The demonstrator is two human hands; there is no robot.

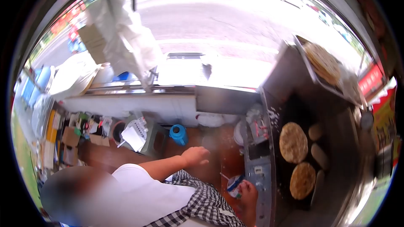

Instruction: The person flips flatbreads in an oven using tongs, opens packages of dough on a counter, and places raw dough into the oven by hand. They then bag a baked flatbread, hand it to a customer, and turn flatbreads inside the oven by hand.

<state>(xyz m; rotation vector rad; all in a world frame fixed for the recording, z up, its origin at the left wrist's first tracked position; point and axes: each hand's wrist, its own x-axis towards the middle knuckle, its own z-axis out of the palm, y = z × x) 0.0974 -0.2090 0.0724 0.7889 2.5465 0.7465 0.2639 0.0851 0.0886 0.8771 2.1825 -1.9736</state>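
Note:
My left hand (196,156) hovers over the reddish-brown floor, its fingers loosely bent and slightly apart, with nothing visible in it. The blue bottle (179,135) stands on the floor nearby. Lower right, my right hand (248,191) is closed at the side of a white and blue tub (234,187), beside the steel counter edge. A thin pale handle (225,177) sticks out of the tub; what lies inside cannot be made out. On the dark griddle (290,113), two round browned flatbreads (293,142) lie next to several oblong dough pieces (320,156).
A tray (304,47) of stacked flatbreads stands above the griddle's far side. White plastic bags (126,33) hang at the window. Left are a grey-green bin (154,136) with papers and cluttered boxes (70,137). A blurred head and white-shirted body (147,195) fill the lower left.

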